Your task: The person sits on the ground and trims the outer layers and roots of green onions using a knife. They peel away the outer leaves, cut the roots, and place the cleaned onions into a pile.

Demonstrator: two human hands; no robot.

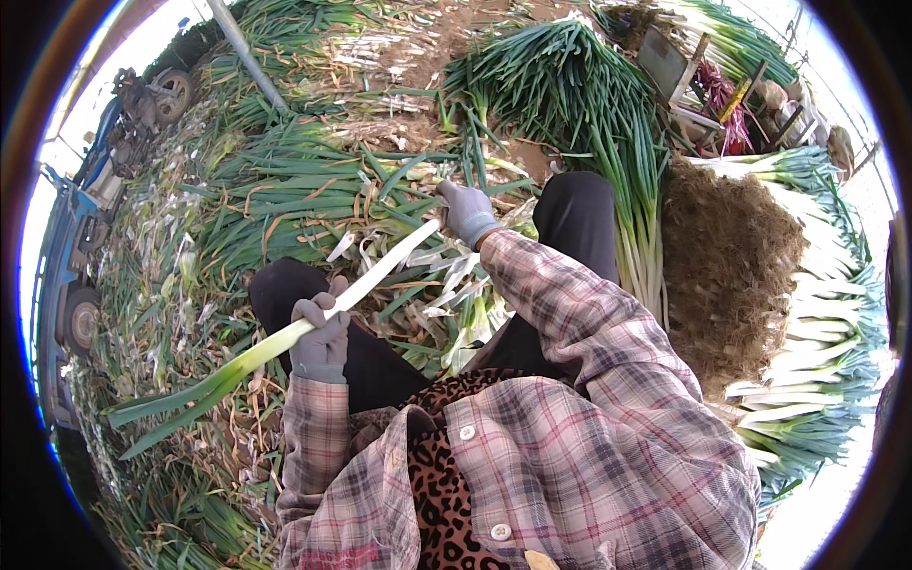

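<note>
A long green onion [363, 285] with a clean white stem slants across my lap, its green leaves pointing to the lower left. My left hand [319, 331], in a grey glove, is closed around the stem where white turns to pale green. At the other end, my gloved right hand [464, 210] grips the root end, which its fingers hide. Below the onion, between my knees, lies a heap of peeled-off leaves and pale outer skins [449, 285]. Untrimmed green onions [285, 192] with dried brown leaf tips lie just beyond my left knee.
A bundle of green onions [613, 142] leans beside my right knee. Right of it, a big stack of onions [819, 335] surrounds a brown root mass [730, 263]. A metal post [246, 53] stands far left, near a blue wheeled vehicle [71, 263]. Red ties [723, 107] hang at upper right.
</note>
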